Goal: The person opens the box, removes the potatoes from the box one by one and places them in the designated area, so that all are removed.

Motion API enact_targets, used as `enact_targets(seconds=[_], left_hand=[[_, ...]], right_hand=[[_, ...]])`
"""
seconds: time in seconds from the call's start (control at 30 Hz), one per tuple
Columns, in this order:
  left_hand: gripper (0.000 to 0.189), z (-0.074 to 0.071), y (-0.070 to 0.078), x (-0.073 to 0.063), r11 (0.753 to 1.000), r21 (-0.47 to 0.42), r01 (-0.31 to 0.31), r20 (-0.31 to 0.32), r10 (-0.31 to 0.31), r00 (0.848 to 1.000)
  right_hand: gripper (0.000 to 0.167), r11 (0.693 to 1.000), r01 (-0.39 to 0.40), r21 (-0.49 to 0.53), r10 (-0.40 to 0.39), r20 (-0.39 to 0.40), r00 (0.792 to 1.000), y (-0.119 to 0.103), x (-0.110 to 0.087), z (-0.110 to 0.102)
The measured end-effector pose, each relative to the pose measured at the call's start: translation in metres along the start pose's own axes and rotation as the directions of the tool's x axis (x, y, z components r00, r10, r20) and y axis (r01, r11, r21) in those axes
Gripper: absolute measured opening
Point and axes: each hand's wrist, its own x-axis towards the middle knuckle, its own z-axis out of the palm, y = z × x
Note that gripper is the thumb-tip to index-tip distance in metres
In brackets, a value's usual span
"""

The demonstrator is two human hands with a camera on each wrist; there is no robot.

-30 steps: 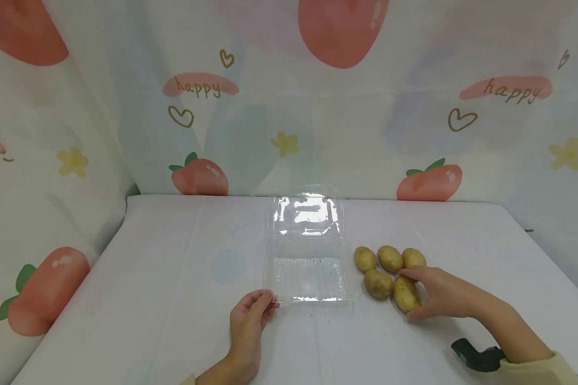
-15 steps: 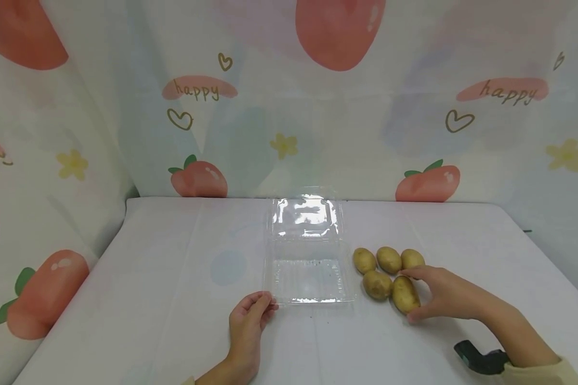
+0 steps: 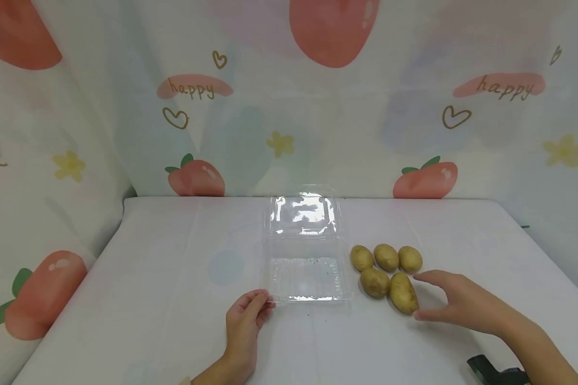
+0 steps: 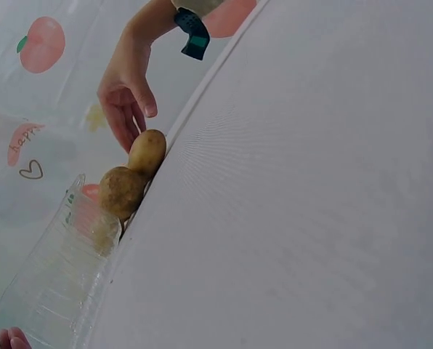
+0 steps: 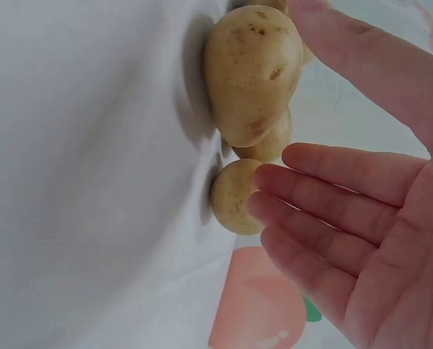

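Note:
My left hand (image 3: 245, 326) pinches the near left corner of an open clear plastic clamshell box (image 3: 306, 248), which lies flat with its lid folded back. Right of the box, several potatoes sit in two loose rows. Closest to my right hand (image 3: 469, 303) is the long potato (image 3: 403, 293) at the front right. The right thumb and fingers are spread beside it and hold nothing. In the right wrist view the fingers (image 5: 340, 196) are straight, with the potato (image 5: 253, 73) lying on the cloth apart from the palm. The left wrist view shows only fingertips (image 4: 13, 339) of the left hand.
A white cloth (image 3: 173, 299) covers the table. Behind it hangs a printed curtain (image 3: 347, 133) with peaches and hearts, which also runs along the left side. A dark curved piece (image 3: 496, 370) shows by the right forearm, cut off by the frame edge.
My right hand has drawn slightly to the right, away from the long potato, and its fingers have come off it. The left hand stays on the box corner. The potatoes keep their places.

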Motion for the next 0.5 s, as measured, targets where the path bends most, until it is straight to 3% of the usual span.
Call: enact_targets(seconds=[0.13, 0.33, 0.5], left_hand=[[0.022, 0.000, 0.004, 0.001, 1.000, 0.003, 0.015, 0.002, -0.015, 1.000], [0.024, -0.001, 0.008, 0.003, 0.998, -0.003, 0.062, 0.014, -0.062, 0.998], [0.027, 0.001, 0.013, 0.006, 0.996, -0.011, 0.093, 0.020, -0.092, 0.996]], right_hand=[[0.077, 1.000, -0.020, -0.008, 0.019, -0.018, 1.000, 0.002, -0.005, 0.002], [0.071, 1.000, 0.013, -0.028, -0.016, -0.094, 0.995, 0.007, -0.012, 0.008], [0.060, 0.993, 0.067, -0.093, -0.085, -0.204, 0.975, 0.009, -0.016, 0.013]])
